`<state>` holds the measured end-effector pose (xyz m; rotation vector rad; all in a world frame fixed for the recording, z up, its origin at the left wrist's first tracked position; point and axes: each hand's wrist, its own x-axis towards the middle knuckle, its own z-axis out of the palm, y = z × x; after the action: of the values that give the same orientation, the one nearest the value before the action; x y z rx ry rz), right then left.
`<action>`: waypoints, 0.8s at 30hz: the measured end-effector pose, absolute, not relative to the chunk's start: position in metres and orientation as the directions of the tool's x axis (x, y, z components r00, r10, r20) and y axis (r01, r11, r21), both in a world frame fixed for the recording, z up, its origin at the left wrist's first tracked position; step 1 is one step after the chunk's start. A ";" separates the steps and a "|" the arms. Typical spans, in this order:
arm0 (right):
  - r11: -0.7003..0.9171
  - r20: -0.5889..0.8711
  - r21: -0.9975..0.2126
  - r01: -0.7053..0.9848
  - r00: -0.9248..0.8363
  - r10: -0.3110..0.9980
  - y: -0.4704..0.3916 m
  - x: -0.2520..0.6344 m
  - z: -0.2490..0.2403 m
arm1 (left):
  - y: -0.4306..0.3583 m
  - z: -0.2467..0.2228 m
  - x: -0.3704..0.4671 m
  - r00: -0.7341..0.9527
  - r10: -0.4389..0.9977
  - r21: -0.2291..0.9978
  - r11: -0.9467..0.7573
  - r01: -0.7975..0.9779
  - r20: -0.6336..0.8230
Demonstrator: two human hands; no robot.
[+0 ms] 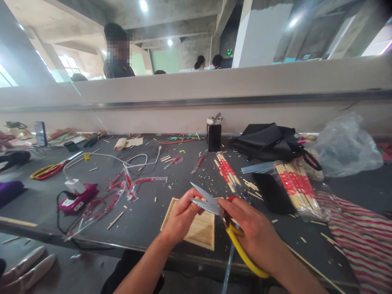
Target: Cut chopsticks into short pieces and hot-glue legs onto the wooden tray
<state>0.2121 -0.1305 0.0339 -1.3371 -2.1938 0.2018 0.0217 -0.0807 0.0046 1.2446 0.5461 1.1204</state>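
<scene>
My right hand [252, 228] grips a pair of scissors [206, 204] with red and yellow handles, their blades apart and pointing left. Close to the blades, my left hand [183, 216] is closed in a pinch; what its fingers hold is hidden. Below both hands lies a square panel of thin wooden sticks [200, 230] on the dark table, partly covered by the left hand. A clear narrow strip [228, 269] hangs under the right hand; I cannot tell whether it is held.
Red-wrapped chopsticks [226, 171] and a packed bundle [297, 185] lie right, beside a black phone [272, 194]. A black bag [266, 141] sits behind. Left are plastic wrappers [128, 183], a purple power strip [78, 198] and other scissors [55, 168]. Small wood offcuts litter the table.
</scene>
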 end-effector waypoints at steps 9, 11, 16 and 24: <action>0.500 0.445 -0.317 0.806 -0.339 0.829 -0.131 0.212 0.026 | -0.080 0.001 0.022 0.382 0.892 0.917 -0.082 -0.391 0.242; 0.499 0.440 -0.311 0.809 -0.343 0.830 -0.130 0.211 0.026 | -0.080 0.001 0.021 0.384 0.893 0.921 -0.079 -0.382 0.236; 0.508 0.480 -0.255 0.822 -0.349 0.805 -0.129 0.212 0.025 | -0.080 0.000 0.019 0.369 0.902 0.928 -0.083 -0.363 0.225; 0.517 0.521 -0.279 0.810 -0.324 0.790 -0.123 0.221 0.016 | -0.079 0.006 0.024 0.414 0.895 0.932 -0.007 -0.363 0.168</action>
<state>0.2212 -0.1232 0.0164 -1.2977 -2.1487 -0.0425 0.0239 -0.0790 0.0056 1.1872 0.5747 1.0832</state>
